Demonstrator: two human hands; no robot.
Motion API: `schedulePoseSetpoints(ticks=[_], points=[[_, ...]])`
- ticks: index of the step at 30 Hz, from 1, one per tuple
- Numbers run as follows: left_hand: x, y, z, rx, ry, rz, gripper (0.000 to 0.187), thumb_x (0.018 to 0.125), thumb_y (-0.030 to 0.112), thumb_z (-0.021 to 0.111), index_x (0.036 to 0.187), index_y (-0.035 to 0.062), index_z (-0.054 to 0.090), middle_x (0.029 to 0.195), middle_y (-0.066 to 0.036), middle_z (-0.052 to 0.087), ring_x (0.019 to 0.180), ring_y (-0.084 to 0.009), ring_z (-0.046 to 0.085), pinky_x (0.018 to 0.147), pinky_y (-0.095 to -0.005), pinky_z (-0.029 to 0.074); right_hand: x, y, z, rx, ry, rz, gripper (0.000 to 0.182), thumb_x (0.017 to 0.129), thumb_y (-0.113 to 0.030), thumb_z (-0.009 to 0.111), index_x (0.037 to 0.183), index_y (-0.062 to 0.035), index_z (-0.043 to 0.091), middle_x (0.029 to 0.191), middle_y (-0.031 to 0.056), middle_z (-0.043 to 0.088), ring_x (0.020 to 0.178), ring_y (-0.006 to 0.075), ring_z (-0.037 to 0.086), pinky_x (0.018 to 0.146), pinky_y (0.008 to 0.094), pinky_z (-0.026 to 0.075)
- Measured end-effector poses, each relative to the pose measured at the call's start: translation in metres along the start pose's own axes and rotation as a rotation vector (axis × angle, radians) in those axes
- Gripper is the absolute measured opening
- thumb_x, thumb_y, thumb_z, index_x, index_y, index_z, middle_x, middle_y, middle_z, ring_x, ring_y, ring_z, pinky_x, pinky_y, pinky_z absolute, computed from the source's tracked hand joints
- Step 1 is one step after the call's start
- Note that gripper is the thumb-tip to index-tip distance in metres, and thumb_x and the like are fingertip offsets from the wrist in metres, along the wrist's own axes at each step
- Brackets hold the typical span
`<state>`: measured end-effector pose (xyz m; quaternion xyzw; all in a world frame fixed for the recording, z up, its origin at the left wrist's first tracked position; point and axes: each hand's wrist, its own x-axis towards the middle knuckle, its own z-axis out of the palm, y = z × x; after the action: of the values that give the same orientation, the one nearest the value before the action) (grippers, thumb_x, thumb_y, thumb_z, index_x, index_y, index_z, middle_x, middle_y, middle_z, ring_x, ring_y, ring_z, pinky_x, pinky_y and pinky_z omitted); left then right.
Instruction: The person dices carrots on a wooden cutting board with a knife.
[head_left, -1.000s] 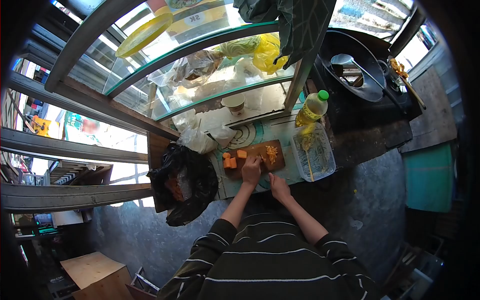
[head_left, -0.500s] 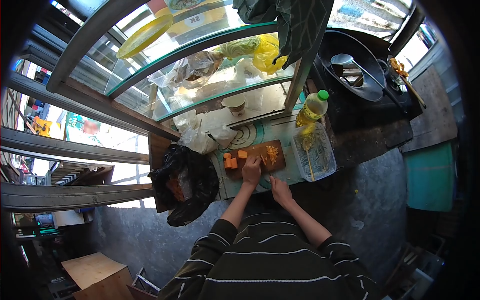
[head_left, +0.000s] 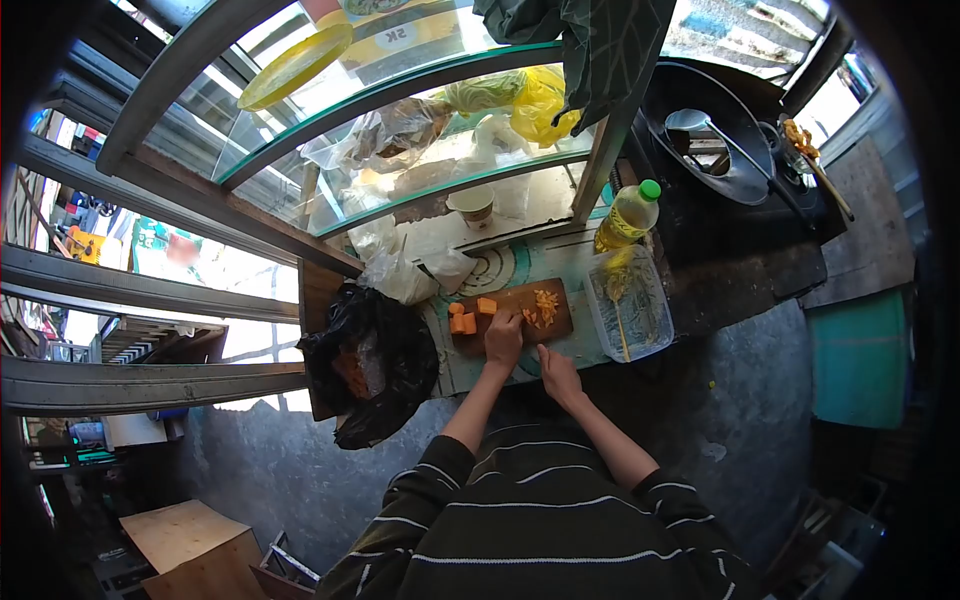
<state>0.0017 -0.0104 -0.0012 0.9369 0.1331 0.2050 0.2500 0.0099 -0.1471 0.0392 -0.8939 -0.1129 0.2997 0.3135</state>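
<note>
My left hand (head_left: 503,338) is on the brown cutting board (head_left: 488,344), its fingertips bunched over a carrot piece that they mostly cover. To their left sit several orange carrot chunks (head_left: 463,322); to their right lies a pile of small chopped carrot bits (head_left: 544,307). My right hand (head_left: 560,374) is closed at the board's near edge, thumb forward, around what looks like a knife handle. The blade is hardly visible at this size.
A clear plastic tub (head_left: 640,330) and an oil bottle (head_left: 628,218) stand to the right, a black plastic bag (head_left: 375,350) to the left. Behind are a glass case (head_left: 430,180) with a paper cup (head_left: 472,208), and a wok (head_left: 700,125) holding a ladle.
The view has shifted very slightly. Both hands keep almost the same place at the board, and the carrot chunks and chopped bits look much the same.
</note>
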Motion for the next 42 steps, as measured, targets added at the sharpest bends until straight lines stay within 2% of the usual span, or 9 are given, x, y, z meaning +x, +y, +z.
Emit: schedulePoseSetpoints(ticks=[7, 9, 15, 17, 22, 28, 34, 36, 42], points=[[0.002, 0.005, -0.006, -0.036, -0.027, -0.031, 0.006, 0.070, 0.002, 0.058, 0.076, 0.0011, 0.061, 0.075, -0.011, 0.056, 0.079, -0.0262, 0.056, 0.066, -0.0338, 0.048, 0.019, 0.001, 0.002, -0.079, -0.033, 0.045, 0.055, 0.092, -0.042, 0.025, 0.087, 0.0016, 0.059, 0.083, 0.0271, 0.057, 0.085, 0.0444, 0.053, 0.073, 0.0505, 0.042], [0.002, 0.005, -0.005, -0.036, -0.030, -0.038, 0.006, 0.070, 0.002, 0.058, 0.076, 0.0010, 0.061, 0.075, -0.010, 0.056, 0.079, -0.0263, 0.056, 0.066, -0.0338, 0.048, 0.023, -0.001, 0.003, -0.011, 0.014, -0.020, 0.055, 0.092, -0.042, 0.026, 0.087, 0.0018, 0.059, 0.084, 0.0271, 0.057, 0.085, 0.0440, 0.053, 0.073, 0.0506, 0.041], [0.000, -0.002, -0.001, -0.039, -0.021, 0.011, 0.009, 0.068, 0.004, 0.059, 0.077, 0.0028, 0.061, 0.075, -0.011, 0.054, 0.074, -0.0286, 0.055, 0.063, -0.0365, 0.046, 0.000, -0.002, -0.007, -0.017, -0.011, -0.026, 0.054, 0.091, -0.042, 0.027, 0.087, 0.0013, 0.060, 0.084, 0.0267, 0.057, 0.084, 0.0434, 0.053, 0.073, 0.0508, 0.042], [0.001, -0.002, -0.003, -0.027, -0.063, -0.007, 0.008, 0.069, 0.000, 0.057, 0.076, -0.0003, 0.061, 0.077, -0.011, 0.053, 0.080, -0.0263, 0.055, 0.067, -0.0338, 0.048, 0.000, 0.005, -0.002, -0.041, -0.005, -0.022, 0.054, 0.091, -0.042, 0.027, 0.087, 0.0012, 0.060, 0.084, 0.0266, 0.058, 0.084, 0.0432, 0.053, 0.073, 0.0508, 0.042], [0.000, 0.002, -0.005, -0.044, -0.051, -0.022, 0.011, 0.068, -0.001, 0.057, 0.077, -0.0009, 0.061, 0.078, -0.011, 0.054, 0.081, -0.0269, 0.055, 0.068, -0.0342, 0.048, 0.015, -0.001, 0.000, -0.094, -0.034, 0.017, 0.055, 0.091, -0.042, 0.027, 0.086, 0.0010, 0.060, 0.083, 0.0266, 0.058, 0.085, 0.0430, 0.054, 0.074, 0.0507, 0.042], [0.001, 0.000, -0.007, -0.027, -0.044, -0.010, 0.013, 0.068, -0.002, 0.056, 0.079, -0.0017, 0.062, 0.077, -0.012, 0.054, 0.081, -0.0273, 0.055, 0.068, -0.0347, 0.048, 0.019, 0.003, 0.002, 0.042, -0.064, -0.004, 0.057, 0.091, -0.043, 0.026, 0.086, 0.0020, 0.060, 0.087, 0.0275, 0.057, 0.088, 0.0434, 0.052, 0.075, 0.0511, 0.041], [0.001, 0.000, -0.005, -0.045, -0.060, -0.032, 0.010, 0.069, 0.000, 0.057, 0.077, -0.0005, 0.062, 0.076, -0.012, 0.055, 0.079, -0.0277, 0.056, 0.067, -0.0346, 0.048, 0.005, 0.004, 0.001, -0.045, -0.027, 0.011, 0.057, 0.091, -0.043, 0.025, 0.087, 0.0023, 0.060, 0.086, 0.0275, 0.057, 0.088, 0.0434, 0.053, 0.075, 0.0508, 0.041], [0.002, 0.001, -0.007, -0.072, -0.046, -0.033, 0.009, 0.069, 0.000, 0.057, 0.076, -0.0001, 0.062, 0.076, -0.012, 0.056, 0.079, -0.0277, 0.056, 0.067, -0.0346, 0.048, 0.013, 0.000, 0.001, -0.101, -0.003, 0.009, 0.058, 0.092, -0.042, 0.027, 0.082, 0.0050, 0.059, 0.081, 0.0277, 0.057, 0.083, 0.0432, 0.053, 0.071, 0.0488, 0.041], [0.004, 0.000, -0.009, -0.052, -0.060, -0.045, 0.007, 0.068, 0.000, 0.058, 0.074, 0.0001, 0.061, 0.076, -0.011, 0.055, 0.080, -0.0274, 0.056, 0.067, -0.0346, 0.048, 0.019, 0.002, 0.000, 0.009, -0.036, -0.030, 0.057, 0.091, -0.043, 0.025, 0.086, 0.0023, 0.060, 0.084, 0.0276, 0.057, 0.086, 0.0437, 0.053, 0.075, 0.0507, 0.041]])
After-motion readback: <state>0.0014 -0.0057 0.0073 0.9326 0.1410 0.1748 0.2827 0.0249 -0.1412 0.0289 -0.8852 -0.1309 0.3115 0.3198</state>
